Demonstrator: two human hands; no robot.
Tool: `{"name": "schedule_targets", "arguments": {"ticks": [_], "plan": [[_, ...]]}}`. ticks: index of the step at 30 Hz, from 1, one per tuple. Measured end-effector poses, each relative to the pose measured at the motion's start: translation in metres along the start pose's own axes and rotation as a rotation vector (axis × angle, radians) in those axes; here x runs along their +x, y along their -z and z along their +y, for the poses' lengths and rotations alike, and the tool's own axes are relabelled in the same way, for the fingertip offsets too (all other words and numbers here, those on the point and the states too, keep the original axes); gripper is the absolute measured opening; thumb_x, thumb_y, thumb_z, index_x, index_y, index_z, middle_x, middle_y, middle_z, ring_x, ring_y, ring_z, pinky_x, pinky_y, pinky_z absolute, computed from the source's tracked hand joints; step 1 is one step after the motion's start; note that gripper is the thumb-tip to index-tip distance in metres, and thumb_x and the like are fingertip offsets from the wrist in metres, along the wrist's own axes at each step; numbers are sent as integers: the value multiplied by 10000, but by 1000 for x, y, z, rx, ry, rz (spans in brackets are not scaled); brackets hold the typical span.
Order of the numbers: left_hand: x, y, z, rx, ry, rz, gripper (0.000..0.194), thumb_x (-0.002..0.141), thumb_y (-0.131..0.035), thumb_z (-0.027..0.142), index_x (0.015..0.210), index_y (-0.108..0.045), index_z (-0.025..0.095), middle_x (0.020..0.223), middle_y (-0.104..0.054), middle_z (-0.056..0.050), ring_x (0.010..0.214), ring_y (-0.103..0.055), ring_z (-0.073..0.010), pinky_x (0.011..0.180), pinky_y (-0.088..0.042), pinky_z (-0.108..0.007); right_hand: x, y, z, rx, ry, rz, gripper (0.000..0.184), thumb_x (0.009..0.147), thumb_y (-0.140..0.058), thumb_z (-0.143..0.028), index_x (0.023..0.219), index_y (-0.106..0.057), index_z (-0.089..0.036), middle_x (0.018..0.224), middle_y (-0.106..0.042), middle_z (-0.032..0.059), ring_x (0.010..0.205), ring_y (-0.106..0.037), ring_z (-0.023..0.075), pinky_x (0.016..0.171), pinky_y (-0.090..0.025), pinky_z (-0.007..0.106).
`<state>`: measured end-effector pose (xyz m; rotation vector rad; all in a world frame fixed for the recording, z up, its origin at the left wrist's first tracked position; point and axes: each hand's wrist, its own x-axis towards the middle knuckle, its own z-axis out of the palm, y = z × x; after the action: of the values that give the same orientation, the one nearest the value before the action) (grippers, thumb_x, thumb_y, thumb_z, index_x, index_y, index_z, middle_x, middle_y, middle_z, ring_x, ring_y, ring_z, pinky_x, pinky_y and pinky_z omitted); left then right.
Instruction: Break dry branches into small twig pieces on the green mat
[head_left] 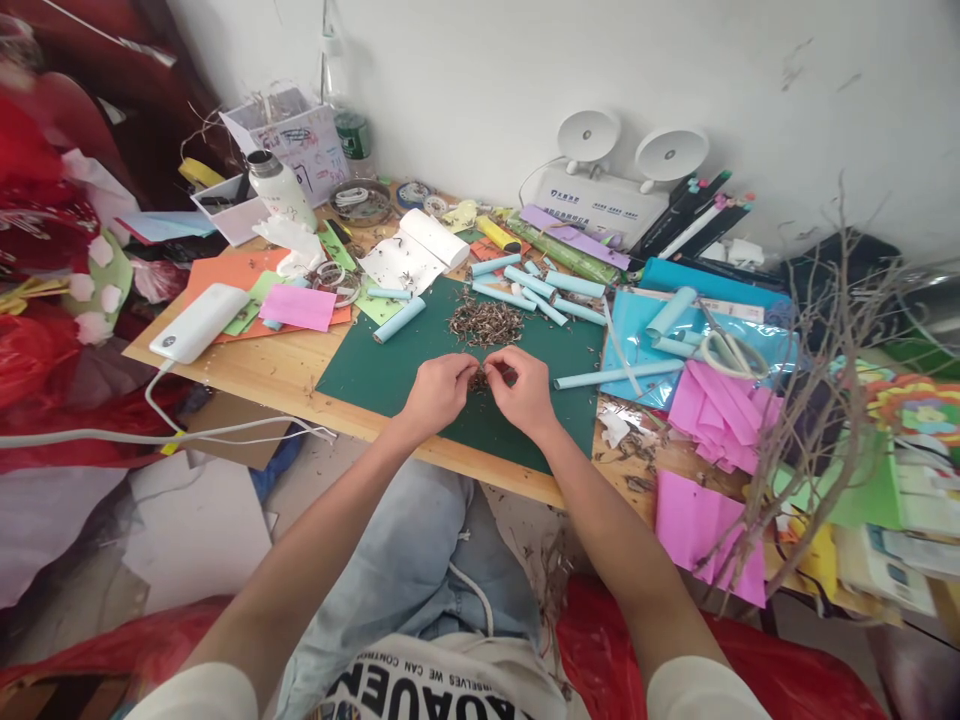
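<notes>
Left hand (441,392), right hand (522,390): grips pinched, fingertips adjacent, near brown dry-scrap heap (486,321) | contents: cannot tell | white fabric shirt (442,648): inverted "WE CAN" legible

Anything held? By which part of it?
Cannot tell: left hand and right hand are pinched above the green mat, but anything gripped is too small to make out.

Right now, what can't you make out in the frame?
All in the head view:
- Anything pinched by the left hand or right hand: too small, hidden by the fingers.
- Individual pieces in the brown pile: too small.
- Small print on the white twin-lamp unit: too small.
- Full lettering on the shirt: cut off by the bottom edge.
</notes>
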<state>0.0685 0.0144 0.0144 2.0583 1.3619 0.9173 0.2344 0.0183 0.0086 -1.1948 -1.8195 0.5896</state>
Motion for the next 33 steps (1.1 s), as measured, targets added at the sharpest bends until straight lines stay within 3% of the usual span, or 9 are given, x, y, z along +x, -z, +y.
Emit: {"name": "schedule_targets", "arguments": {"ticks": [4, 7, 11, 18, 24, 29, 33], "plan": [[3, -1, -3, -277, 217, 12, 229, 892, -524, 291, 870, -726, 185, 740, -715, -24, 679, -659, -166, 677, -510, -256, 4, 4, 2, 96, -102, 38, 150, 882, -559, -277, 799, -653, -193, 782, -665, 40, 677, -604, 155, 585, -495, 259], [5, 1, -7, -250, 260, 16, 170, 827, -600, 229, 894, -755, 205, 850, -756, -32, 785, -695, -198, 761, -542, -289, 4, 3, 4, 19, -46, 46, 137, 866, -598, -262, 782, -689, -204, 795, -687, 40, 690, -620, 160, 633, -510, 282], [2, 5, -11, -93, 181, 36, 254, 858, -543, 164, 970, -765, 217, 1005, -760, -53, 931, -702, -222, 906, -531, -344, 4, -1, 9, -73, -14, -4, 103, 838, -645, -233, 762, -708, -205, 758, -687, 33, 662, -615, 161, 636, -495, 293], [-1, 7, -19, -25, 38, 47, 252, 910, -511, 216, 989, -750, 225, 1015, -756, -48, 955, -692, -205, 891, -517, -310, 3, 0, 15, -158, 57, -109, 208, 918, -535, -195, 933, -742, -214, 934, -718, 63, 842, -662, 196, 770, -506, 315], [1, 15, -26, 139, -66, -65, 225, 933, -531, 319, 955, -734, 226, 945, -749, -57, 870, -678, -202, 817, -492, -303, 3, -1, 11, -193, 46, -82, 150, 901, -601, -273, 818, -710, -211, 823, -687, 45, 755, -632, 176, 686, -478, 290], [-4, 10, -22, 333, -137, -64, 374, 964, -469, 417, 750, -679, 192, 790, -696, -97, 960, -612, -237, 725, -457, -296, 2, 0, 6, -251, 53, -39, 163, 872, -610, -254, 714, -605, -211, 717, -607, 19, 685, -575, 163, 636, -438, 283], [-10, 9, -18, 359, -179, -51, 267, 963, -466, 351, 853, -659, 204, 841, -695, -83, 1005, -577, -234, 741, -464, -303, 2, 1, 5, -196, 60, -22, 113, 872, -573, -213, 764, -603, -211, 771, -623, 30, 695, -586, 162, 665, -462, 282]]}}
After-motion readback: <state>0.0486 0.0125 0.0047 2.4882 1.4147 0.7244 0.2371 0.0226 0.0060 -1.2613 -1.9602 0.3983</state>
